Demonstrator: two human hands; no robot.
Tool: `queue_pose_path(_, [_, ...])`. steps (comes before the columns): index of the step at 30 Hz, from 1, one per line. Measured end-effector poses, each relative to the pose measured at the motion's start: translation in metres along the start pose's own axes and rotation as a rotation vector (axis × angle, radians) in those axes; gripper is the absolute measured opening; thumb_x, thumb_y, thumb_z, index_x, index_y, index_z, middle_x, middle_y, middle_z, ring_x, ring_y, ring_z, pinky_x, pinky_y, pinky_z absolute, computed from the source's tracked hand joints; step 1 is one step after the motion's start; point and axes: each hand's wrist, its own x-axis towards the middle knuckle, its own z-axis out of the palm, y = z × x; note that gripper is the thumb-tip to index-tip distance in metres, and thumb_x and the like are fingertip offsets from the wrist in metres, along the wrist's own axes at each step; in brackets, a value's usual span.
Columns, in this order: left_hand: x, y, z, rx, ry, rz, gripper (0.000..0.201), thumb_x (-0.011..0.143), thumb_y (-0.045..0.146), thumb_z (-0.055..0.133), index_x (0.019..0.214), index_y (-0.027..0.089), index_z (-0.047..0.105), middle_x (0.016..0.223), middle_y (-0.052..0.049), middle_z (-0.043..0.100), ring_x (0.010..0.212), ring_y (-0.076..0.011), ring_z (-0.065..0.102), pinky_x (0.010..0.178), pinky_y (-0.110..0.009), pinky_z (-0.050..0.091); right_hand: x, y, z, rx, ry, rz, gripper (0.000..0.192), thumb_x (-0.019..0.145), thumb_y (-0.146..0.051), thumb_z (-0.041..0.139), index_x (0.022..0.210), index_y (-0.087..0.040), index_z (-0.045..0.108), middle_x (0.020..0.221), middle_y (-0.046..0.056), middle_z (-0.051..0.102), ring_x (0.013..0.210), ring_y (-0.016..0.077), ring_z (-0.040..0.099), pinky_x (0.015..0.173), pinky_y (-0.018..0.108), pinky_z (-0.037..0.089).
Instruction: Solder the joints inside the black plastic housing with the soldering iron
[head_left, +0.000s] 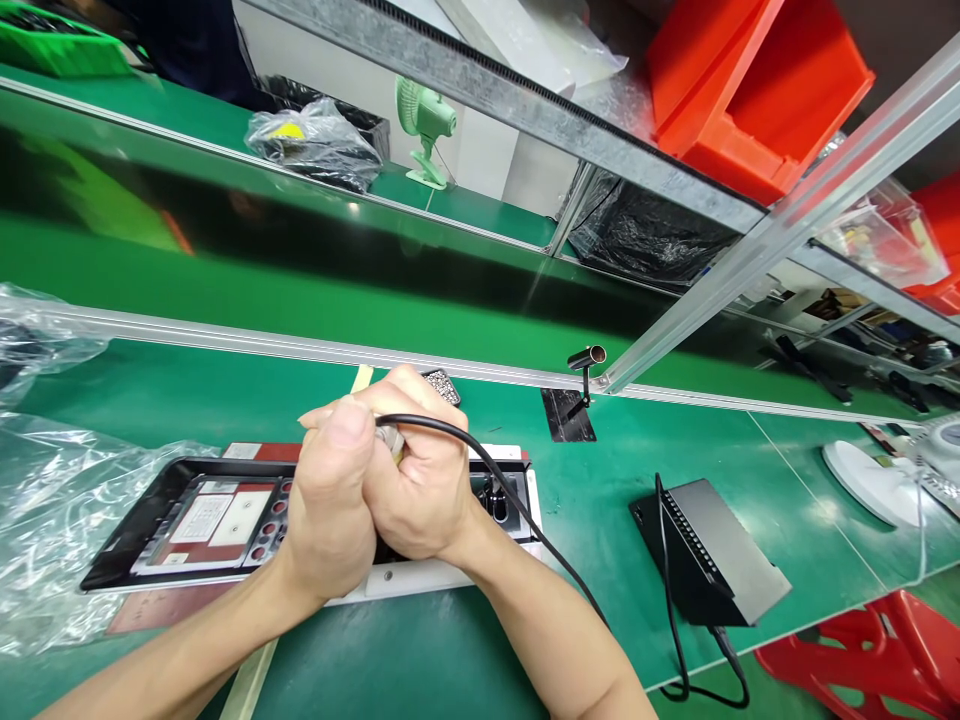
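My left hand (330,490) and my right hand (424,480) are closed and pressed together above a long black-framed panel (135,510). Between them shows a small greyish and yellowish end of a corded tool (391,438); the rest of it is hidden by my fingers, so its exact kind does not show. Its black cord (495,468) arches over my right hand and runs down along my right forearm. The panel lies flat on the bench, with a clear-windowed section, pale plates and red round spots on its left part. My hands cover its middle.
A small tray of screws (441,386) sits behind my hands. Plastic wrap (82,520) lies at left. Rightward are a black stand with a tube (587,357), a grey-black box with a cable (720,545), and a red stool (862,650). A metal post (705,280) rises behind.
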Motion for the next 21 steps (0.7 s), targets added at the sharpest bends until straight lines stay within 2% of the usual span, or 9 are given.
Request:
queue_pose_path(7, [0.004,0.012,0.007,-0.022,0.084,-0.013,0.072,0.105,0.086,0.075,0.063,0.027,0.072,0.083,-0.009,0.077,0.098,-0.0384,0.081,0.101,-0.056,0.075,-0.001,0.002,0.001,0.057,0.031,-0.011,0.025,0.128,-0.047,0.073,0.118,-0.031,0.089,0.112,0.002,0.093,0.104,0.0218,0.085,0.102,0.040,0.079])
queue_pose_path(14, [0.006,0.012,0.008,-0.024,0.097,-0.027,0.078,0.101,0.093,0.077,0.060,0.027,0.069,0.079,-0.008,0.074,0.095,-0.0363,0.079,0.098,-0.054,0.075,-0.002,0.003,0.001,0.074,0.057,-0.016,0.028,0.128,-0.048,0.071,0.117,-0.030,0.089,0.113,0.002,0.093,0.109,0.0232,0.086,0.104,0.039,0.077])
queue_pose_path(21, [0.008,0.015,0.011,-0.023,0.100,-0.003,0.084,0.095,0.102,0.082,0.058,0.027,0.071,0.074,-0.007,0.072,0.089,-0.0360,0.080,0.090,-0.053,0.076,-0.003,0.001,0.001,0.003,-0.007,0.013,0.014,0.126,-0.032,0.078,0.123,-0.027,0.090,0.121,0.003,0.093,0.115,0.0205,0.087,0.111,0.034,0.076])
